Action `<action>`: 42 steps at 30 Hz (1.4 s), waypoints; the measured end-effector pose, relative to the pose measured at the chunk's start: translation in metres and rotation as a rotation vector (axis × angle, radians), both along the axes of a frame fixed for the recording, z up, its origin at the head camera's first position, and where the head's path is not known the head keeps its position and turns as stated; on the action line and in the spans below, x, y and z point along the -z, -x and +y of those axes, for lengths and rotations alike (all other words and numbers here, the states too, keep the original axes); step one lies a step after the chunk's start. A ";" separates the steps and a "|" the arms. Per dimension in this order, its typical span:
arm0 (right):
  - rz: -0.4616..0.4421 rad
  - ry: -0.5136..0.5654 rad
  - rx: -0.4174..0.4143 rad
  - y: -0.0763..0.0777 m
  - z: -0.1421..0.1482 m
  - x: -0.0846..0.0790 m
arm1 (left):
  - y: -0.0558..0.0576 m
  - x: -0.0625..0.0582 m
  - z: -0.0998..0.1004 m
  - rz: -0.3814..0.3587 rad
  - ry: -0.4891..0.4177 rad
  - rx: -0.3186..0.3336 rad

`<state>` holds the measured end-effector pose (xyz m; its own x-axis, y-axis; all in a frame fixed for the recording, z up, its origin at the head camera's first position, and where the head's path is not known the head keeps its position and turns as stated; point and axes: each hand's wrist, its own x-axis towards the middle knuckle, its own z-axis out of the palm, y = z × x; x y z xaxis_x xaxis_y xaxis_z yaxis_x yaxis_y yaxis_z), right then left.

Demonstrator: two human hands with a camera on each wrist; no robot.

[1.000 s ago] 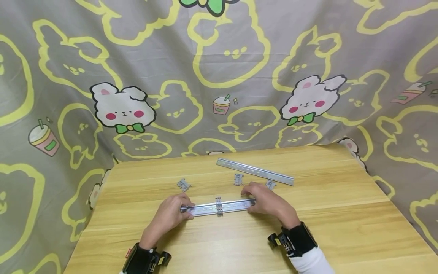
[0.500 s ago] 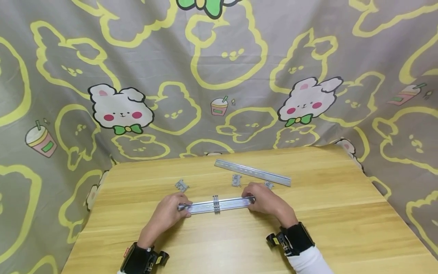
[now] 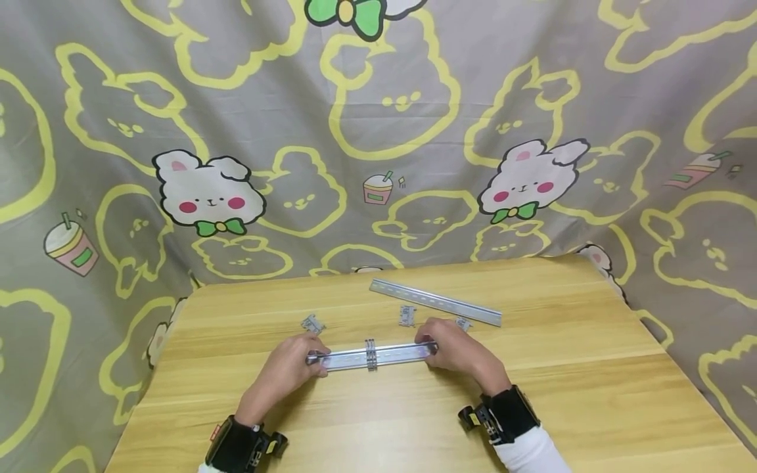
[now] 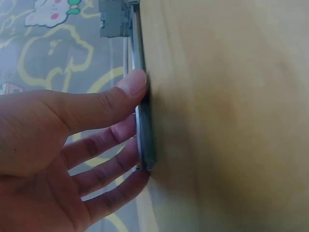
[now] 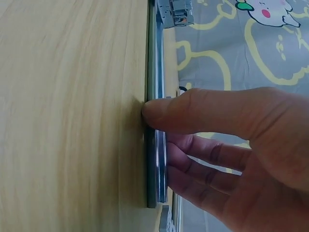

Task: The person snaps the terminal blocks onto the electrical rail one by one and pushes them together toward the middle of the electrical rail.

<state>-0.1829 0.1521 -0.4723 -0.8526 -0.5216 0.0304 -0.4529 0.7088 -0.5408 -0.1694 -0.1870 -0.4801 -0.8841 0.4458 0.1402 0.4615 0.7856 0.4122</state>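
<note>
A slotted metal DIN rail [image 3: 345, 360] lies sideways before me in the head view, with a few thin grey terminal blocks [image 3: 371, 355] clipped side by side across its middle. My left hand [image 3: 290, 361] grips its left end; in the left wrist view the thumb [image 4: 133, 83] is on the near edge and the fingers reach the far edge. At the right end, my right hand [image 3: 458, 345] holds the rail the same way, its thumb [image 5: 157, 113] on the near edge in the right wrist view. The fingers partly hide both rail ends.
Behind the held rail, a second, longer DIN rail [image 3: 434, 302] lies slanted on the wooden table [image 3: 378, 433]. Loose grey terminal blocks lie nearby: one at left [image 3: 313, 324], one in the middle [image 3: 407, 315], and one [image 3: 463, 323] partly behind my right hand. A patterned curtain [image 3: 296, 118] hangs beyond.
The held rail has shifted very slightly toward the loose blocks behind it, both hands keeping their grip. The head view has tilted a little; the loose pieces stay where they were.
</note>
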 end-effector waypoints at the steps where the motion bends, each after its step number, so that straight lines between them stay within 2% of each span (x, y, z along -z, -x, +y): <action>1: -0.008 0.017 -0.004 -0.001 0.001 0.000 | 0.000 -0.002 0.000 -0.011 0.001 0.004; 5: -0.034 0.115 0.006 -0.002 0.015 -0.003 | 0.000 -0.012 0.000 -0.061 0.003 0.007; 8: 0.005 0.172 0.050 -0.001 0.032 -0.010 | 0.008 -0.024 0.007 -0.078 0.002 0.011; 12: 0.108 0.179 0.132 0.004 0.054 -0.019 | 0.032 -0.038 0.023 -0.074 -0.007 0.045; 18: 0.191 0.093 0.202 0.015 0.077 -0.020 | 0.076 -0.047 0.049 0.013 0.047 0.129; 22: 0.216 0.020 0.225 0.020 0.088 -0.019 | 0.099 -0.046 0.062 0.071 0.102 0.174; 28: 0.186 -0.048 0.211 0.033 0.095 -0.015 | 0.124 -0.041 0.074 0.050 0.109 0.178; 33: 0.142 -0.094 0.198 0.043 0.098 -0.007 | 0.144 -0.033 0.084 0.022 0.183 0.192; 37: 0.090 -0.136 0.188 0.044 0.099 0.001 | 0.153 -0.023 0.094 -0.024 0.232 0.241; 42: 0.073 -0.164 0.186 0.043 0.097 0.006 | 0.158 -0.010 0.107 -0.023 0.237 0.341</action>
<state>-0.2259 0.2493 -0.4784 -0.9331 -0.3588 0.0236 -0.3401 0.8594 -0.3819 -0.3272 -0.0799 -0.4699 -0.6817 0.7313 -0.0196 0.7045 0.6635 0.2521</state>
